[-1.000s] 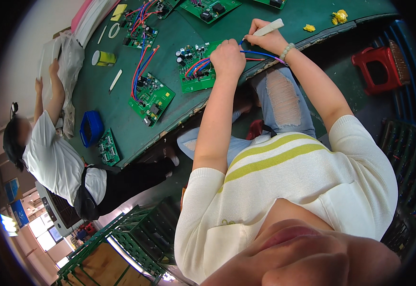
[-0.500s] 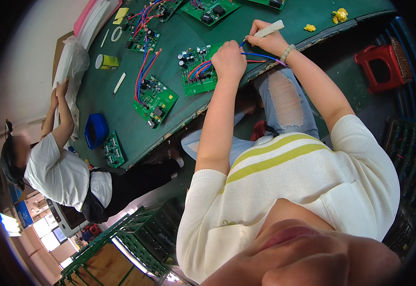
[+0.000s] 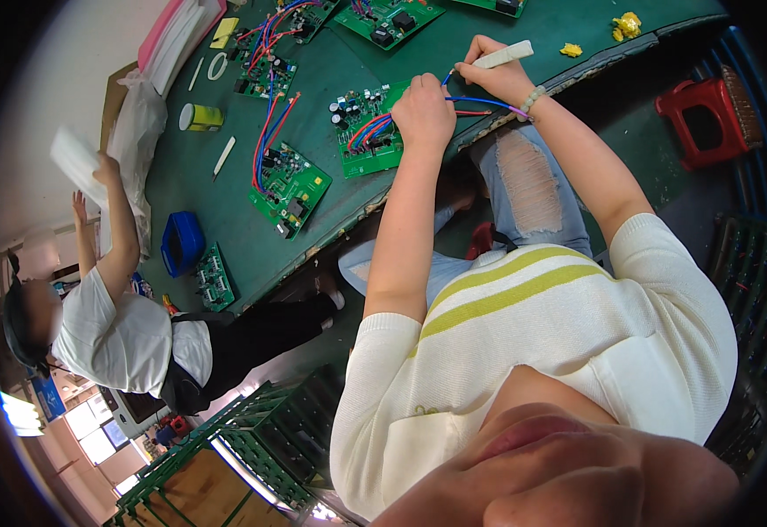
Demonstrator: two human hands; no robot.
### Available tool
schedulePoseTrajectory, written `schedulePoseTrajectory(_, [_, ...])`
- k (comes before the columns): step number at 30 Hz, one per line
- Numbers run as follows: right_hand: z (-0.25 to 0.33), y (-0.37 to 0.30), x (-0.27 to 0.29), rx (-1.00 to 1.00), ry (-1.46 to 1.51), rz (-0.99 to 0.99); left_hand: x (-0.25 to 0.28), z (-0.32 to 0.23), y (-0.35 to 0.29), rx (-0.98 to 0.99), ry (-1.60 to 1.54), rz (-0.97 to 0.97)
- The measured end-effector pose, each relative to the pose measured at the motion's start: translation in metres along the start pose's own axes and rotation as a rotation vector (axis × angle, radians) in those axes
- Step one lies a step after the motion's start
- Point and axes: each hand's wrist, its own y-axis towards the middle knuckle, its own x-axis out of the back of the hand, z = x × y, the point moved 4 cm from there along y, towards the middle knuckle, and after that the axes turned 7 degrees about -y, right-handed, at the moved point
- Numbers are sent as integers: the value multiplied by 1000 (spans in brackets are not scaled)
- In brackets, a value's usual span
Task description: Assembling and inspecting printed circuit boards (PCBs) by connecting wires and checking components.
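Observation:
My left hand (image 3: 425,112) is closed round a bunch of red and blue wires (image 3: 371,129) above a green circuit board (image 3: 379,162) at the table's near edge. A blue wire reaches from it toward my right hand (image 3: 499,77). That hand is closed on a thick white pen-shaped tool (image 3: 504,54), held like a pen with its tip hidden by the fingers. Another blue wire, purple at the end (image 3: 517,111), runs out past my left hand to my right wrist. The left fingertips are partly hidden.
Another wired circuit board (image 3: 291,198) lies to the left, with more boards (image 3: 392,22) behind. A yellow-green can (image 3: 201,118), a similar white tool (image 3: 224,158) and a blue bin (image 3: 181,242) stand or lie farther left. A co-worker (image 3: 124,325) handles a white sheet. A red stool (image 3: 698,123) is at right.
My hands keep nearly the same place and grip; the white tool has shifted slightly right. At left, the co-worker has lifted a white sheet away from the stack, one hand now off it.

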Motion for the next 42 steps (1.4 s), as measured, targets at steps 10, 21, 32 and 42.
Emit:
schedulePoseTrajectory(10, [-4, 0, 3, -24, 21, -104, -1, -1, 0, 6, 18, 7])
schedulePoseTrajectory(21, [-1, 3, -1, -33, -3, -41, 0, -2, -1, -62, 56, -7])
schedulePoseTrajectory(32, [-4, 3, -5, -15, 52, 72, -2, -2, -1, -46, 103, 62])
schedulePoseTrajectory(42, [-2, 4, -3, -1, -71, -18, -5, -1, 0, -73, 160, 43])
